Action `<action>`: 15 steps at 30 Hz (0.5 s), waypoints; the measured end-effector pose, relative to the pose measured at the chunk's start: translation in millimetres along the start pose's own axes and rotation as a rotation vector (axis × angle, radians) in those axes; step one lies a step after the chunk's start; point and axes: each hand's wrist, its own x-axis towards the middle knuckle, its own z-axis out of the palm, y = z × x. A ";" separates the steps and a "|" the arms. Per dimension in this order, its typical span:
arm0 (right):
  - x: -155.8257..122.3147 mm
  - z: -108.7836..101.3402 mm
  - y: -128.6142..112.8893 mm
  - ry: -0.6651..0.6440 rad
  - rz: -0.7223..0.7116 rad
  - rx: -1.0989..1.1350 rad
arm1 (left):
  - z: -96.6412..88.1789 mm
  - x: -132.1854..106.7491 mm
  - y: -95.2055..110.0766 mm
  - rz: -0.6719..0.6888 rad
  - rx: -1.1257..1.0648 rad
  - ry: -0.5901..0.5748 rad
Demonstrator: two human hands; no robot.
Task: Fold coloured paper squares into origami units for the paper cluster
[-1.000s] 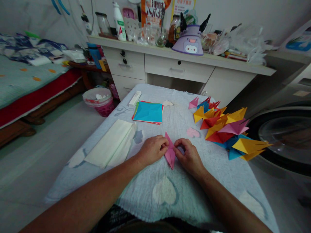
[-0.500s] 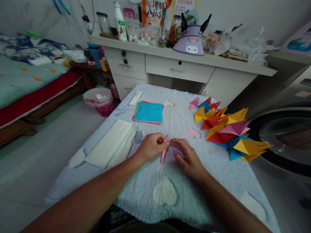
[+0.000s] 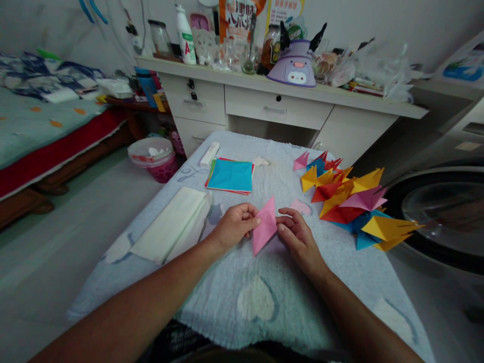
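Observation:
A folded pink paper piece [image 3: 264,226], kite-shaped, is held just above the pale blue towel-covered table [image 3: 260,297]. My left hand [image 3: 234,227] pinches its left edge with thumb and fingers closed. My right hand [image 3: 298,237] grips its right corner with curled fingers. To the right lies a pile of folded paper shapes [image 3: 350,201] in yellow, red, pink and blue. A stack of flat coloured paper squares [image 3: 231,175], blue on top, sits farther back.
A folded cream cloth [image 3: 172,222] lies at the table's left. A white tube [image 3: 209,154] rests near the far edge. Beyond stand a cluttered white desk [image 3: 280,96], a pink waste bin [image 3: 153,156], a bed [image 3: 45,126] and a washing machine [image 3: 438,212].
The pink piece lay flat and narrow under both hands, was turned up on edge, and now shows a broader flat face, lifted between both hands.

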 end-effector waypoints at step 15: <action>3.5 -3.0 -0.5 0.022 -0.039 -0.173 | 4.6 2.0 -8.5 0.047 0.129 -0.057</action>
